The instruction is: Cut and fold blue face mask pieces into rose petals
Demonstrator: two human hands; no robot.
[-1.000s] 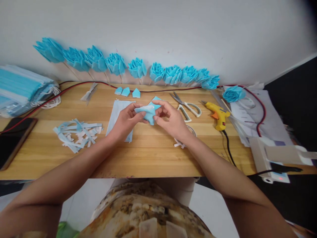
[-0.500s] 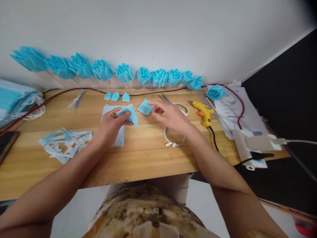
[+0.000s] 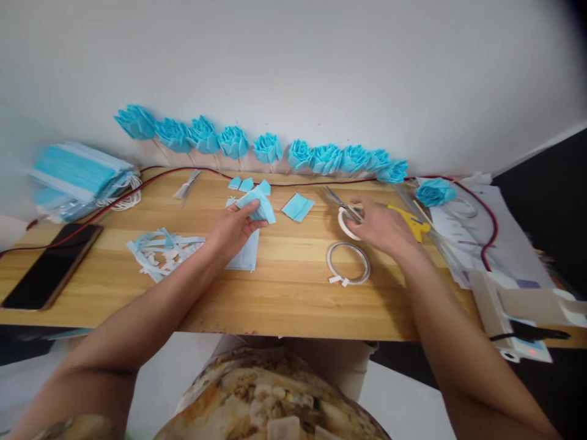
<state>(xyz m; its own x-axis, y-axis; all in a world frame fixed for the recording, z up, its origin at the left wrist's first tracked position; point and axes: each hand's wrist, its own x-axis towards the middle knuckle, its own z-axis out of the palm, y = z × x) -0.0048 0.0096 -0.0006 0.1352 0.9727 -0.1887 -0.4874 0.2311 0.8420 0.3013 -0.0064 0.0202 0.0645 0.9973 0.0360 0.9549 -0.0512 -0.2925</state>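
Note:
My left hand (image 3: pixel 235 231) pinches a folded piece of light blue mask fabric (image 3: pixel 261 208) between thumb and fingers. Below it a flat face mask (image 3: pixel 246 253) lies partly covered by the hand. Over on the right, my right hand (image 3: pixel 383 225) closes around the handles of the scissors (image 3: pixel 337 198), whose blades point toward the wall. Between the hands lies a squarish blue fabric piece (image 3: pixel 298 208). Small pointed blue pieces (image 3: pixel 246 184) sit behind my left hand. A ring of tape (image 3: pixel 331 261) lies in front of the scissors.
Blue fabric flowers (image 3: pixel 267 148) line the wall; another flower (image 3: pixel 435 192) rests on papers at right. A yellow glue gun (image 3: pixel 417 226) is partly behind my right hand. At left are stacked masks (image 3: pixel 80 174), a phone (image 3: pixel 50 269) and cut strips (image 3: pixel 158 253). A red-black cable (image 3: pixel 202 169) runs behind.
My right hand has left the squarish blue piece, moved right and taken hold of the scissors. My left hand still holds its fabric. The view has shifted left, showing the phone.

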